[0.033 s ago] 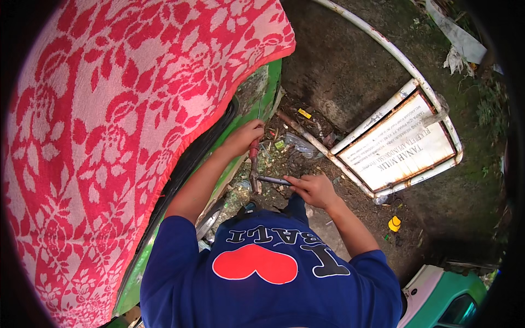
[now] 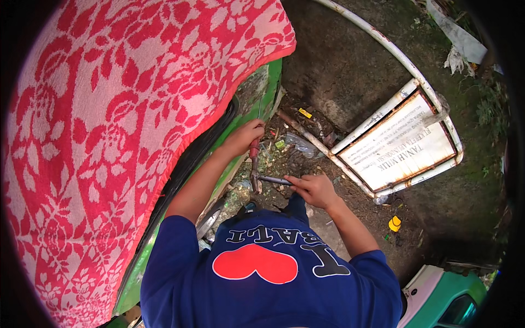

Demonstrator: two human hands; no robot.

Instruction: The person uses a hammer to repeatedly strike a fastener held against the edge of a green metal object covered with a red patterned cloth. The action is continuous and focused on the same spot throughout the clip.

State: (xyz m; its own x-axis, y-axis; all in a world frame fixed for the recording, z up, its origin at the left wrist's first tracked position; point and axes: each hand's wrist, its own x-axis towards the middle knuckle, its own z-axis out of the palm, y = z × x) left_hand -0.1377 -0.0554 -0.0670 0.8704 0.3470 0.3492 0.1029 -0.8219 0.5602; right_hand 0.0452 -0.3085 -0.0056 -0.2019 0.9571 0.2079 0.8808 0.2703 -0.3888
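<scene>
Clock is laid on the head view, 12 at top. Left hand near centre toward 11: fingers clenched round a red-handled screwdriver, thin shaft running up to 12 over a green panel; tip too small to tell contact. Right hand toward 4: fingers wrapped on the grey handle of a hammer, which points to 9. Hammer head sits just off centre toward 7, in line with the butt of the screwdriver; touching or a hair apart, can't tell. Red-and-pink floral towel covers 9 through 11, hem over a black strip along the green bodywork. Ground at 1 to 2 has litter: yellow wrapper, clear plastic. White sign board in a rusty pipe frame, between 2 and 3, lettering upside down. Yellow scrap on dirt at 4. Green-and-pink car between 4 and 5, cut by the rim. Navy T-shirt with red heart print at 6.
</scene>
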